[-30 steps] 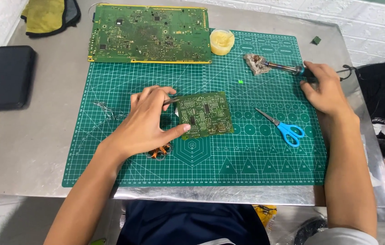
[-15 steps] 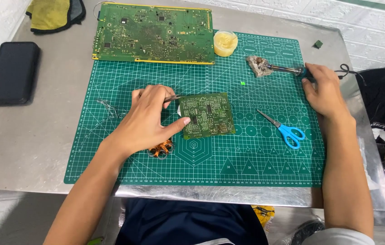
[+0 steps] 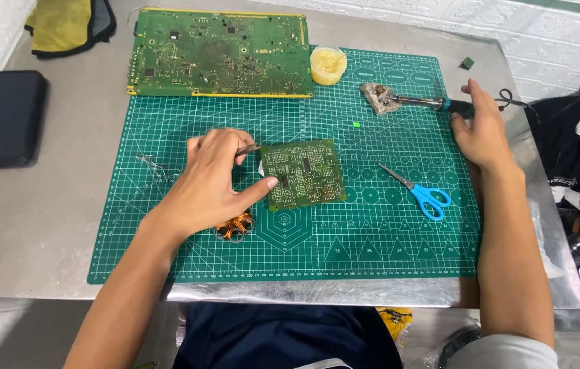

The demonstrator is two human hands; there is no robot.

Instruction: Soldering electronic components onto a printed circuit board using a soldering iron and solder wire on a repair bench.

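My left hand [image 3: 211,179] lies flat over the left edge of the small green circuit board [image 3: 303,173], thumb pressing its near-left corner, fingers curled around a thin metal tool, probably tweezers [image 3: 247,148], whose tip shows just past my fingertips. The board sits near the middle of the green cutting mat [image 3: 187,260], held down but, as far as I can see, not yet being worked with heat.

My right hand [image 3: 481,130] is out at the far right of the mat, fingers loosely spread and open beside the handle of the soldering iron [image 3: 433,103]. It touches or nearly touches the handle; I cannot tell which, and it has no grip on it. The iron's tip rests in a wad of cleaning wool [image 3: 376,97].

So I judge the work to be at an early stage: board pinned, iron not yet in hand, soldering still to come.

Between the board and my right hand lie blue-handled scissors [image 3: 421,193]. Just near my left wrist sits a small copper coil [image 3: 234,226]. At the far edge a tub of yellowish flux [image 3: 328,65] stands beside a large circuit board [image 3: 218,52]. A black case [image 3: 4,117] lies well to the left on the metal table [image 3: 44,232].
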